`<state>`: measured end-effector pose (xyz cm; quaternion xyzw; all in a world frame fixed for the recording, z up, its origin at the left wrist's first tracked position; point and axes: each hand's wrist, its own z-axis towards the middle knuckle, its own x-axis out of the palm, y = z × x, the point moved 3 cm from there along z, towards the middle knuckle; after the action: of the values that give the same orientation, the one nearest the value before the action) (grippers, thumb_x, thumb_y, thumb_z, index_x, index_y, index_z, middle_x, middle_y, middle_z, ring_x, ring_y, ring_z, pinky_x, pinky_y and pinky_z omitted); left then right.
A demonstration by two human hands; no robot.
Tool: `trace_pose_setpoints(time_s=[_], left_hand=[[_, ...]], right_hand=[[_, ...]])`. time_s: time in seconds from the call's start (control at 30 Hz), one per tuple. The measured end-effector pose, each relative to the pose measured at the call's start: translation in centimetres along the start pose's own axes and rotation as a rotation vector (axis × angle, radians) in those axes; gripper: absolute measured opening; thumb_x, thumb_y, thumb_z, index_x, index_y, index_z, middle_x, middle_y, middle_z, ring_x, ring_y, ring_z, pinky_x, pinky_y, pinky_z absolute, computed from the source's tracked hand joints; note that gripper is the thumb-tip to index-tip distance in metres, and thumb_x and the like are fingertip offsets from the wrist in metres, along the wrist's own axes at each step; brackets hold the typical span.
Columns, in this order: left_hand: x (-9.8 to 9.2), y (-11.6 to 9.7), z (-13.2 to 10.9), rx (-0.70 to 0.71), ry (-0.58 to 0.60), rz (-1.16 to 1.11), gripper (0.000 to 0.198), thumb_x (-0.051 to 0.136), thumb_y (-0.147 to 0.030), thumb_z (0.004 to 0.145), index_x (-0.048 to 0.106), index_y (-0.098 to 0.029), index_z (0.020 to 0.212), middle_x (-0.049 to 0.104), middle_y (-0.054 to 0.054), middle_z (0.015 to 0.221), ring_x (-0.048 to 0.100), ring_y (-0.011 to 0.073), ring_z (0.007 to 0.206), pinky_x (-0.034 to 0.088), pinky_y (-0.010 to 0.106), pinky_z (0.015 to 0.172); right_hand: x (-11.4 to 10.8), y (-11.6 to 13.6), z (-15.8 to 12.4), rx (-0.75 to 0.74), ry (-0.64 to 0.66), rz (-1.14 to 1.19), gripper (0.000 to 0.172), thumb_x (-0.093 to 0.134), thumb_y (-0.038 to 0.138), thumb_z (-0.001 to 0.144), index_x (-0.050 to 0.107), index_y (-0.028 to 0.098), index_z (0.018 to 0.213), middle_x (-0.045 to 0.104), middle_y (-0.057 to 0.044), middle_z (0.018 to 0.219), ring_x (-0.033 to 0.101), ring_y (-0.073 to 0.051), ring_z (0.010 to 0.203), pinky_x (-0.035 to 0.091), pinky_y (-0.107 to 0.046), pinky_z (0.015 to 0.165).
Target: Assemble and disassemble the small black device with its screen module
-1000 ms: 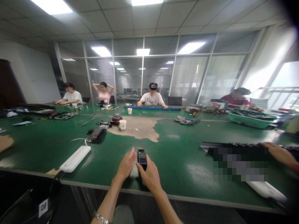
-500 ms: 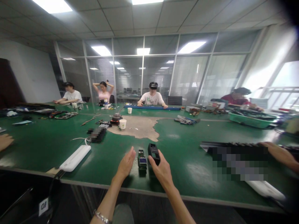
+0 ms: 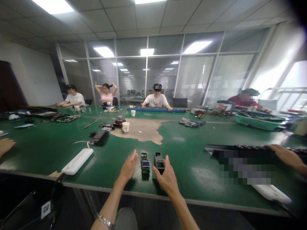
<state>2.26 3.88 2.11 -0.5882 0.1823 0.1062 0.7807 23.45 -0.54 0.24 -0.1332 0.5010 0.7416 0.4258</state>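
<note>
A narrow circuit board assembly (image 3: 145,163) with a small dark-blue screen lies on the green table between my hands. Just right of it is a black plastic housing (image 3: 158,157) with openings in its upper face. My right hand (image 3: 168,177) is at the near right side of this housing, thumb and fingers apart. It partly covers the housing's lower end, and whether a fingertip touches it I cannot tell. To the left of the circuit board, my left hand (image 3: 129,166) stands on edge, fingers straight and holding nothing.
A white power strip (image 3: 78,162) lies left, another (image 3: 271,191) right. Paper cups (image 3: 126,127) stand beyond a bare brown patch (image 3: 148,132). Co-workers' hands reach in at both sides; one (image 3: 286,156) is by a long black part. A green basket (image 3: 259,123) sits far right.
The black housing, gripped and tilted in my right hand before, now lies on the table. My right fingers have spread away from it. My left hand has barely moved.
</note>
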Motion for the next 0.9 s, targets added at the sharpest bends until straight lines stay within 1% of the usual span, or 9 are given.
trace_pose_setpoints(time_s=[0.1,0.2,0.37,0.47,0.57,0.67,0.77,0.9], left_hand=[[0.0,-0.1,0.0,-0.009,-0.01,-0.004,0.07,0.029,-0.064,0.091,0.034,-0.018,0.143,0.042,0.008,0.143,0.031,0.0217,0.138,0.019,0.037,0.116],[0.0,-0.2,-0.1,-0.011,-0.018,-0.001,0.07,0.029,-0.064,0.091,0.035,-0.018,0.142,0.042,0.008,0.143,0.031,0.0219,0.138,0.019,0.037,0.116],[-0.1,-0.3,-0.1,-0.01,-0.031,-0.007,0.07,0.027,-0.064,0.091,0.033,-0.018,0.143,0.042,0.008,0.144,0.032,0.0217,0.138,0.02,0.037,0.116],[-0.1,-0.2,0.0,-0.016,-0.047,-0.016,0.072,0.028,-0.065,0.09,0.034,-0.017,0.143,0.044,0.009,0.143,0.032,0.0216,0.137,0.019,0.036,0.116],[-0.1,-0.2,0.0,-0.02,-0.057,-0.024,0.072,0.028,-0.065,0.09,0.034,-0.016,0.143,0.044,0.008,0.142,0.032,0.0209,0.137,0.019,0.035,0.116],[0.0,-0.2,0.0,-0.014,-0.056,-0.027,0.072,0.028,-0.065,0.09,0.034,-0.016,0.143,0.044,0.008,0.142,0.032,0.0208,0.137,0.019,0.035,0.116],[-0.1,-0.2,-0.1,-0.014,-0.043,-0.024,0.072,0.028,-0.065,0.09,0.036,-0.016,0.142,0.045,0.009,0.142,0.033,0.0216,0.137,0.019,0.035,0.116],[-0.2,-0.2,-0.1,-0.021,-0.04,-0.029,0.071,0.028,-0.065,0.09,0.036,-0.018,0.142,0.046,0.008,0.141,0.032,0.022,0.138,0.017,0.037,0.116]], right_hand=[[-0.1,-0.1,0.0,0.003,-0.038,0.014,0.095,0.054,0.054,0.079,0.011,0.004,0.147,0.041,-0.021,0.139,0.039,-0.031,0.13,0.033,-0.047,0.105],[-0.4,-0.1,0.0,0.01,-0.049,0.046,0.094,0.054,0.055,0.079,0.012,0.005,0.147,0.042,-0.02,0.139,0.038,-0.031,0.13,0.031,-0.047,0.106],[-0.9,0.1,-0.1,0.023,-0.022,0.096,0.091,0.054,0.054,0.079,0.014,0.008,0.147,0.05,-0.016,0.133,0.044,-0.029,0.125,0.035,-0.045,0.104],[-0.9,0.0,-0.1,0.0,-0.04,0.076,0.09,0.055,0.052,0.079,0.015,0.008,0.147,0.051,-0.016,0.132,0.045,-0.029,0.123,0.037,-0.045,0.102],[-0.6,-0.3,-0.2,-0.028,-0.061,0.042,0.086,0.054,0.049,0.08,0.018,0.008,0.146,0.049,-0.017,0.133,0.043,-0.029,0.125,0.037,-0.046,0.102],[-0.3,-0.4,-0.3,-0.03,-0.05,0.042,0.081,0.051,0.047,0.082,0.02,0.007,0.145,0.05,-0.017,0.132,0.043,-0.029,0.125,0.036,-0.046,0.102],[-0.4,-0.5,-0.3,0.017,-0.035,0.065,0.082,0.051,0.05,0.082,0.021,0.008,0.145,0.051,-0.017,0.131,0.044,-0.03,0.125,0.036,-0.046,0.103],[-1.3,-0.1,0.0,0.132,-0.033,0.134,0.078,0.049,0.054,0.082,0.031,0.008,0.142,0.047,-0.019,0.136,0.046,-0.03,0.125,0.036,-0.045,0.103]])
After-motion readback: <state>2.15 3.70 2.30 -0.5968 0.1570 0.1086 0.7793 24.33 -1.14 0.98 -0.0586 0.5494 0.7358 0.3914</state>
